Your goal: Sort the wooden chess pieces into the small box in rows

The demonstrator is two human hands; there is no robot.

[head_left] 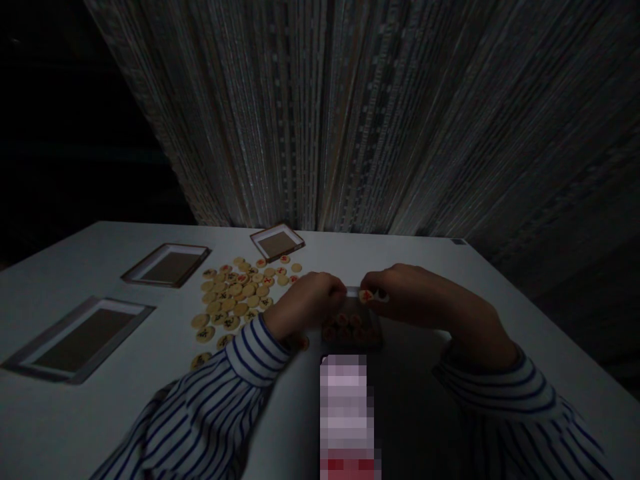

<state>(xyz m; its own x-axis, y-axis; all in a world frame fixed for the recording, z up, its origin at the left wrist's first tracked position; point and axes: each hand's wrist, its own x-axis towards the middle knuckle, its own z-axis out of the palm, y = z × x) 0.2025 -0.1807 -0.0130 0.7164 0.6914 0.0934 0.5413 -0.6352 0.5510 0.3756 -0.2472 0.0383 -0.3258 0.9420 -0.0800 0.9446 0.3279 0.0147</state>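
A small box (351, 345) stands in front of me with several red-marked xiangqi pieces (343, 320) in it. At the box's upper left edge, my left hand (313, 300) is closed with curled fingers; what lies in its grip is hidden. On the upper right side my right hand (420, 297) is closed around xiangqi pieces (367, 296), one showing a red character. A loose heap of round wooden xiangqi pieces (240, 293), marked in red and black or blank side up, spreads left of my left forearm. One piece (303, 343) lies just below my left wrist.
Shallow trays sit on the white table (165, 347): a brown-rimmed one (200, 252) at left, another (300, 243) at the back, a grey-rimmed one (85, 375) nearer. A string curtain (320, 120) hangs behind the table. A pixelated patch covers something at the bottom centre.
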